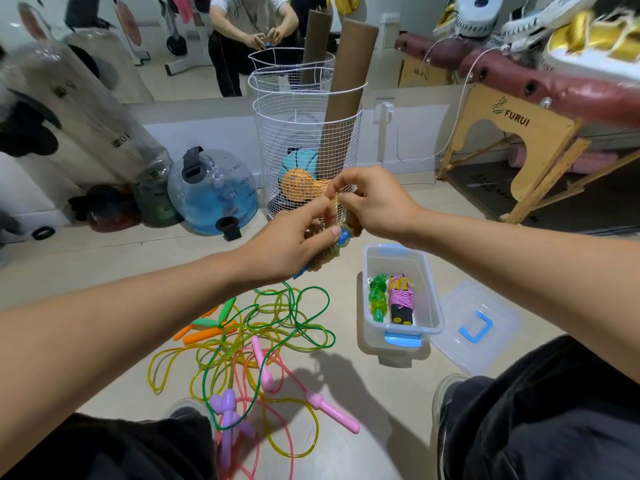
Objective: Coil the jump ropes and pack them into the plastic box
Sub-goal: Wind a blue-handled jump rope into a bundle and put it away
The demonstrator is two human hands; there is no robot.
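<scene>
Head view: both hands raised in front of the chest, above the floor. Left hand (294, 237) clamps a nearly wound tan jump rope bundle (325, 251); thumb pressed beside the blue handle cap (343, 237). Long axis of the bundle runs roughly upright, tilted, lower blue end poking out under the left palm. Right hand (374, 199) pinches the loose top of the tan cord, fingers (337, 190) together on it, directly above the bundle. Exact tuck point hidden behind the fingers.

Plastic box (429, 299) sits open on the floor, below and to the right of the hands, nearer the right hand. Inside: a green coiled rope (377, 296) and a pink-wrapped rope (400, 299), side by side, free space to their right. Lid (478, 323) lies just beside the box on the right.

Uncoiled ropes (263, 341) remain tangled on the floor below the left forearm.

Judgement: winding step close to finish; securing the end comes next, then a drop down-right into the box, bundle axis parallel to the two packed ropes.
</scene>
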